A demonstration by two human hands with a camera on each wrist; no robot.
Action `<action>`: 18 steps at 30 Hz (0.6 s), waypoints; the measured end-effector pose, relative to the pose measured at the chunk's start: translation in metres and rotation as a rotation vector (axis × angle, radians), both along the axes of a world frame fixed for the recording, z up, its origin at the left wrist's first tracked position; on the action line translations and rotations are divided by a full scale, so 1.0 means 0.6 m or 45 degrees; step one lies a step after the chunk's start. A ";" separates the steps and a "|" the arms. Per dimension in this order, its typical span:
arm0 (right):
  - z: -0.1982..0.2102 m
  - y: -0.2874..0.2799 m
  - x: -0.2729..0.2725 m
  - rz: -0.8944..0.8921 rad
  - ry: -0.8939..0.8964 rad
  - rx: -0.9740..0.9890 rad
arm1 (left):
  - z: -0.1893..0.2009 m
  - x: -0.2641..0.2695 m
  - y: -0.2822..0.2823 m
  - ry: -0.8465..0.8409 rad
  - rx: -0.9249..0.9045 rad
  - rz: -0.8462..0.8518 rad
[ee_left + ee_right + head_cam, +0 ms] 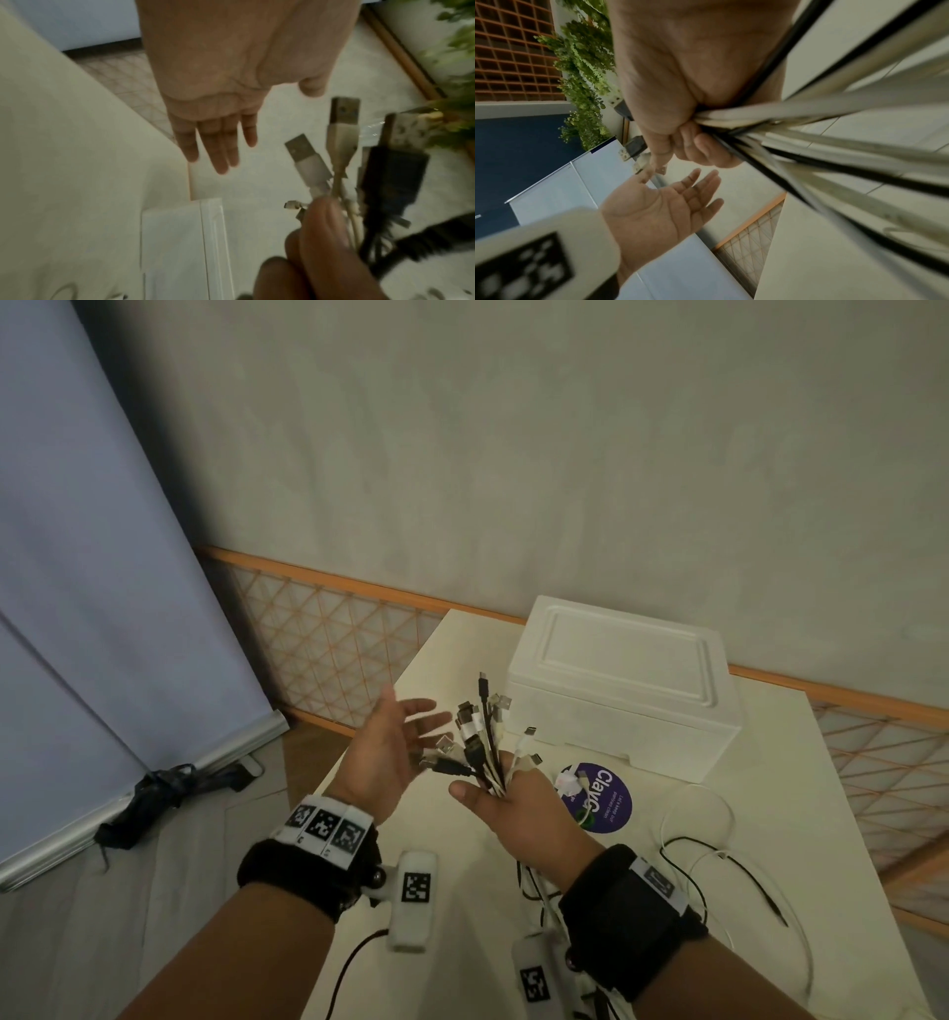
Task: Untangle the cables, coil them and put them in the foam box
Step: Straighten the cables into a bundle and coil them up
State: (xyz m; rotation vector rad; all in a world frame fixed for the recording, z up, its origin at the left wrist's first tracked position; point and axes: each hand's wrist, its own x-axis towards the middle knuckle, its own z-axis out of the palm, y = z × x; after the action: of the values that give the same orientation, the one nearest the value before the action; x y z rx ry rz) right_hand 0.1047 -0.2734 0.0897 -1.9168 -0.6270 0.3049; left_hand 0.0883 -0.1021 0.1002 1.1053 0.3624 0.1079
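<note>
My right hand [506, 796] grips a bunch of black and white USB cables [477, 742] a little below their plugs, which fan upward above the table. The cables' long tails [688, 860] hang down and trail over the table to the right. In the right wrist view the fingers of my right hand [695, 146] are curled round the cables [808, 125]. My left hand [395, 742] hovers just left of the plugs with fingers straight and spread, holding nothing. The white foam box [621, 683] stands behind, its lid on.
The cream table [770, 814] carries a round purple sticker [601, 798] in front of the box. An orange lattice railing [328, 639] runs behind the table. A blue-grey roll-up screen [92, 608] and a dark bundle [154, 793] lie on the floor at left.
</note>
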 end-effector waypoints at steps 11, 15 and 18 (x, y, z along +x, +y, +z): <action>0.003 0.011 -0.009 0.149 -0.009 -0.467 | 0.015 -0.006 -0.040 -0.276 0.055 -0.123; 0.004 0.009 -0.012 0.072 -0.007 -0.412 | 0.018 -0.011 -0.049 -0.299 0.165 -0.114; 0.002 0.016 -0.020 -0.039 0.166 -0.129 | 0.013 -0.015 -0.053 -0.312 0.151 -0.158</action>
State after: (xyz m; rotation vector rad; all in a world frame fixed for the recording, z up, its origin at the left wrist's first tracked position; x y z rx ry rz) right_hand 0.0925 -0.2636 0.0908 -1.9830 -0.5038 0.4459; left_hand 0.0795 -0.1337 0.1081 1.2136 0.0681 0.1547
